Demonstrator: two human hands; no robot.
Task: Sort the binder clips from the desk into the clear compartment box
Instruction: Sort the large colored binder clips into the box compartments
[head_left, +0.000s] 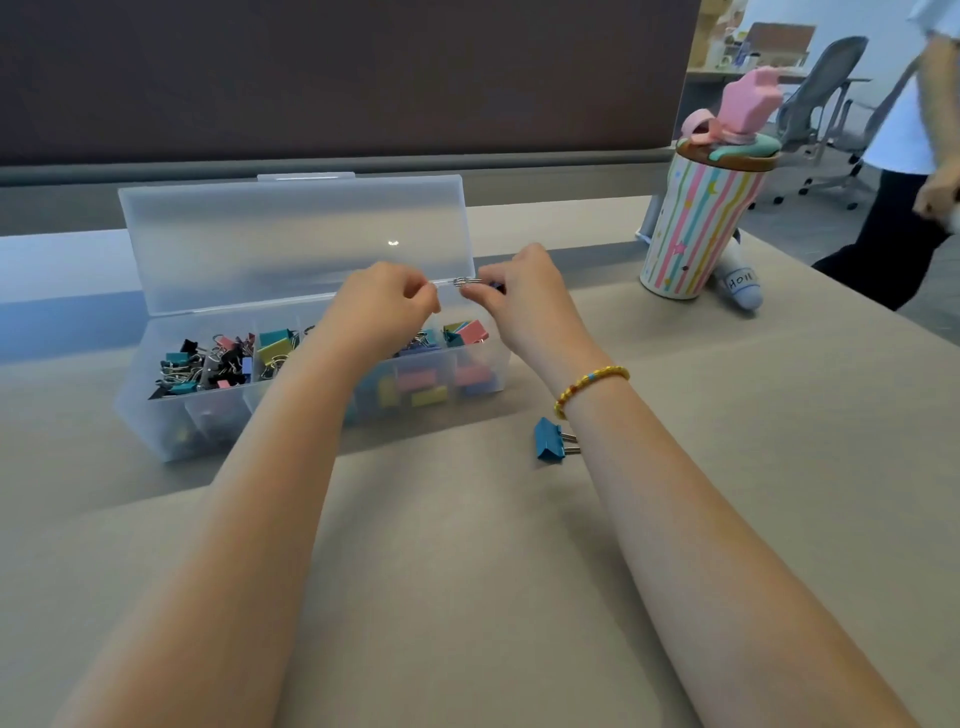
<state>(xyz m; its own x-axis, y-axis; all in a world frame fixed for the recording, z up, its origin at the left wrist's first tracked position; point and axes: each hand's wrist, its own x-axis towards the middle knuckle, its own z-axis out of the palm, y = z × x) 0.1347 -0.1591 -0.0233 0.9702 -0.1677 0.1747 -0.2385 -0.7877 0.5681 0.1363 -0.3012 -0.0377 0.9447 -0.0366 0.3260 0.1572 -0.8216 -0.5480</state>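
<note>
Clear compartment box (156, 415): stood on worktop (467, 571), lid (291, 239) raised, compartments holding mixed coloured binder clips (270, 348). Left hand (387, 306) and right hand (519, 296): raised close together above the box, each pinching one end of a small binder clip (470, 283) with silver wire handles. Blue binder clip (549, 439): lay on worktop beside the right forearm, near the box. Striped tumbler (696, 228): far right.

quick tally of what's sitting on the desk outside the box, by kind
blue binder clip loose on the desk: 1
striped tumbler with pink lid: 1
white item lying behind the tumbler: 1
Total: 3
</note>
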